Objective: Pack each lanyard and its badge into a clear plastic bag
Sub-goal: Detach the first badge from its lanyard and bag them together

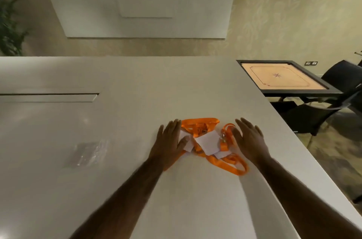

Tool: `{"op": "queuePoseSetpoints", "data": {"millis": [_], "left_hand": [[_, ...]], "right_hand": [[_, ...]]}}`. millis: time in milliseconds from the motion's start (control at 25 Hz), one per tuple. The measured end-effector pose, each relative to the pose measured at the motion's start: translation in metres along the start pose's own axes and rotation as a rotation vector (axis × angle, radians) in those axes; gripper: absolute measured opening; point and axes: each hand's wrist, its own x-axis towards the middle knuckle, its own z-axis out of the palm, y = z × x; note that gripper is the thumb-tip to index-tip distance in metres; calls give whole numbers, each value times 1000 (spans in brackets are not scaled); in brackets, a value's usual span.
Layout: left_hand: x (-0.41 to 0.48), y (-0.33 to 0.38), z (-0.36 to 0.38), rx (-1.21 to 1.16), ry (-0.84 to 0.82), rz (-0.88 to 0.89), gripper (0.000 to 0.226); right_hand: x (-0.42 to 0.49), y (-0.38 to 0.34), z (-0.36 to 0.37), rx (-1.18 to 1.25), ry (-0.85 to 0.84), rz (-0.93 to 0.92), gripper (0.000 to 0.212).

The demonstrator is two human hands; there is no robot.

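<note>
The orange lanyards [199, 122] lie in one tangled heap on the white worktop [117, 180], at 12 o'clock from the person, with white badges [207, 140] mixed in. The left hand [170, 144] rests flat on the heap's 9 o'clock edge, fingers [174, 127] straight and grasping nothing, its thumb side over one badge. The right hand [249, 140] is outstretched at the 3 o'clock edge, also released. Whether it presses the ribbon or hovers just over it I cannot tell.

As I judge it, the ribbon is light, limp and apt to snag on its neighbours, so tugging a loop would drag the whole heap. The badges look like thin cards, stiffer than the ribbon. The better hold is probably at a metal clip [223, 138], where strap meets card (both should then come away together).

Three badges show, one partly under the left hand. The straps are too entangled to count, though three would fit. The clear plastic bags [88, 152] lie well apart at 9 o'clock of the heap, in a small flat stack whose number cannot be made out.
</note>
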Motion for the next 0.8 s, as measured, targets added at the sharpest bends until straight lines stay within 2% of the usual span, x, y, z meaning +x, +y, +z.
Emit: {"op": "queuePoseSetpoints", "data": {"millis": [80, 160, 280, 400, 480, 680, 800], "left_hand": [[7, 6, -3, -17, 44, 160, 65], [15, 11, -3, -26, 41, 264, 52], [24, 15, 0, -108, -52, 275, 67], [34, 21, -2, -48, -99, 385, 69], [40, 24, -7, -28, -113, 402, 70], [41, 36, -11, -155, -6, 374, 21], [43, 42, -15, -266, 40, 295, 19]], "right_hand": [[0, -24, -7, -38, -20, -139, 42], [-3, -48, -11, -82, -136, -221, 34], [-2, -65, -13, -127, -237, -300, 29], [5, -62, -18, -88, -311, -296, 29], [11, -58, -21, -89, -381, -296, 31], [24, -51, -30, -18, -460, -327, 42], [28, -49, -34, 27, -467, -384, 40]]}}
